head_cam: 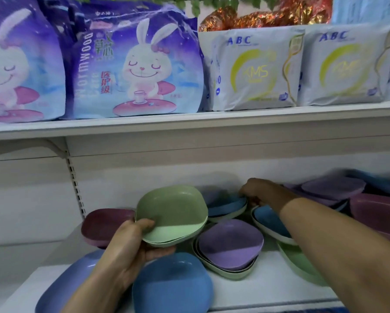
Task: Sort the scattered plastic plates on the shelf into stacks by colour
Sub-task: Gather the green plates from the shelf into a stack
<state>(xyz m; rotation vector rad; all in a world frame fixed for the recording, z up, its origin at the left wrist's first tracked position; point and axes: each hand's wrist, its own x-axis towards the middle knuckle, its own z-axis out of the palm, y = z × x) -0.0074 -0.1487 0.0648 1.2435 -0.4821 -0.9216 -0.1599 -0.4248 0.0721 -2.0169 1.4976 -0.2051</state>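
Our left hand (133,241) grips the green plates (173,213); our right hand (260,193), farther back, curls round a blue plate (225,206) by its rim.

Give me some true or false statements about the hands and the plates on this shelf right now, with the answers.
1. The left hand holds green plates. True.
2. The right hand hangs idle and touches nothing. False: it reaches to the back and grips the rim of a back blue plate.
3. A purple plate lies on top of a green stack. True.
4. The plate nearest the camera is red. False: it is a front blue plate.
5. The purple packs above show a cat. False: they show a rabbit.
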